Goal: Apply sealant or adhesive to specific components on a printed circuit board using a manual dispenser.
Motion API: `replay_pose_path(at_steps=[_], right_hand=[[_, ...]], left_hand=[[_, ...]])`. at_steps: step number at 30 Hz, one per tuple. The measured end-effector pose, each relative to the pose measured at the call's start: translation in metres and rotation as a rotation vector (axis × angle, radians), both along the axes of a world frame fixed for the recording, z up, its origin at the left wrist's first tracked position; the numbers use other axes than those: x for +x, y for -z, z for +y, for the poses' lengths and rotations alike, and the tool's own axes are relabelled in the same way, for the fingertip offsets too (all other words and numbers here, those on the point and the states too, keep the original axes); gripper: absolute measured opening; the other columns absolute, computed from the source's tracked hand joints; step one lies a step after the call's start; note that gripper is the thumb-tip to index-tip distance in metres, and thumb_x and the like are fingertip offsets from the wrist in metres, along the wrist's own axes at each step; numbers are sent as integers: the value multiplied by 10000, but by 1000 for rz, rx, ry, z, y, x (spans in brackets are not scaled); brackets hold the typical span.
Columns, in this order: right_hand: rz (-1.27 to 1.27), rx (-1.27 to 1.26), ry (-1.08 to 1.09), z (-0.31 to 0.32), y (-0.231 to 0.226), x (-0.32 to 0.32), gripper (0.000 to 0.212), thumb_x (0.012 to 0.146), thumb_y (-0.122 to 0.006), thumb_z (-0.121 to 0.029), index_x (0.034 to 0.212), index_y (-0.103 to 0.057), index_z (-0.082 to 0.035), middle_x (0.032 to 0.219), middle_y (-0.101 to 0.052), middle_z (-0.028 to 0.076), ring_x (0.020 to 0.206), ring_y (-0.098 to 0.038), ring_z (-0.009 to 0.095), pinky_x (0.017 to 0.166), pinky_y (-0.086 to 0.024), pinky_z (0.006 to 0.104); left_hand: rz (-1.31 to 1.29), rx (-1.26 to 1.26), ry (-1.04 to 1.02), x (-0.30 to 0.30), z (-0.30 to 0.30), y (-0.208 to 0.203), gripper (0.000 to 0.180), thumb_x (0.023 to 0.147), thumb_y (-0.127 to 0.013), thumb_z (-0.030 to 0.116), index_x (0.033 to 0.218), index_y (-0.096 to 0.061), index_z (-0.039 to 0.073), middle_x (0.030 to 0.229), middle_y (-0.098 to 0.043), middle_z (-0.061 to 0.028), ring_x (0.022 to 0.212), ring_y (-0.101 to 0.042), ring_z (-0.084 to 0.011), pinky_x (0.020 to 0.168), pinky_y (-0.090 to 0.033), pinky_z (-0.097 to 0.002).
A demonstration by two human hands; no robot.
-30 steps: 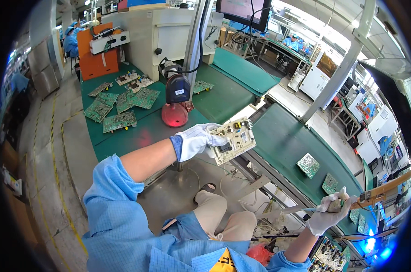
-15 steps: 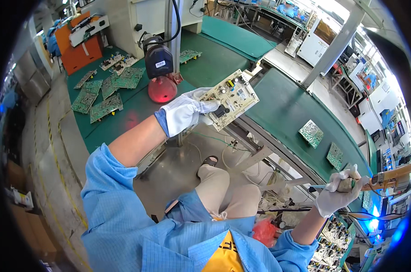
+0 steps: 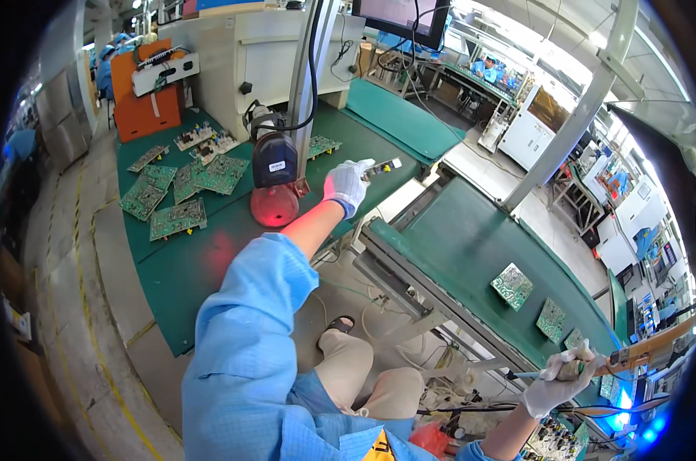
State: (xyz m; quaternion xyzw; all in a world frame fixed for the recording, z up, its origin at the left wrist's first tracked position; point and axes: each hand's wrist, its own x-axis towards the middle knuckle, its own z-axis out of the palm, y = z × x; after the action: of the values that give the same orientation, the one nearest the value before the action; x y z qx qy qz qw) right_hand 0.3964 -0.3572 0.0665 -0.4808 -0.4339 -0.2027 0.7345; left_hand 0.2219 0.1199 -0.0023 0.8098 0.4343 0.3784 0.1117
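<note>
My left hand (image 3: 348, 187), in a white glove, reaches over the green table past the scanner. It grips a circuit board (image 3: 383, 167), now seen almost edge-on. Beside that wrist stands a black scanner (image 3: 275, 163) with a glowing red window (image 3: 274, 208). At the lower right my gloved right hand (image 3: 561, 378) is closed round a rod-like tool with a pale blue end (image 3: 526, 374); its exact kind is unclear. A tan bar (image 3: 644, 351) runs rightward from that hand. Near it on the green belt lie circuit boards (image 3: 512, 286) (image 3: 550, 320).
Several green circuit boards (image 3: 177, 218) lie on the left table (image 3: 160, 269), near an orange stand (image 3: 150, 115). A metal post (image 3: 311, 84) rises behind the scanner. More boards (image 3: 555, 439) sit at the lower right, by a blue light (image 3: 623, 401). Cables hang below the belt.
My left hand has moved away from me and slightly right with the circuit board, which has turned from face-up to edge-on. My right hand keeps its grip. The whole view has shifted.
</note>
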Motion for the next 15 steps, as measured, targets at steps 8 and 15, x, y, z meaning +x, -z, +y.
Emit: replay_pose_path(at_steps=[8,15], right_hand=[[171,11,-6,-19,4,19,261,1018,-361,-204,1150,-474,-10,865,-467,51,652,-399,75,499,-323,141],[-37,-89,180,-8,2,13,286,978,-410,-52,1263,-423,-35,930,-458,56,694,-395,91,536,-355,161]], left_hand=[[434,-44,-394,11,8,2,566,799,-615,372,1309,-470,174,1344,-422,-113,1318,-299,-333,911,-415,-555],[578,-215,-277,63,-11,-6,569,748,-652,504,1193,-563,160,1185,-571,-131,1102,-546,-356,855,-479,-467]])
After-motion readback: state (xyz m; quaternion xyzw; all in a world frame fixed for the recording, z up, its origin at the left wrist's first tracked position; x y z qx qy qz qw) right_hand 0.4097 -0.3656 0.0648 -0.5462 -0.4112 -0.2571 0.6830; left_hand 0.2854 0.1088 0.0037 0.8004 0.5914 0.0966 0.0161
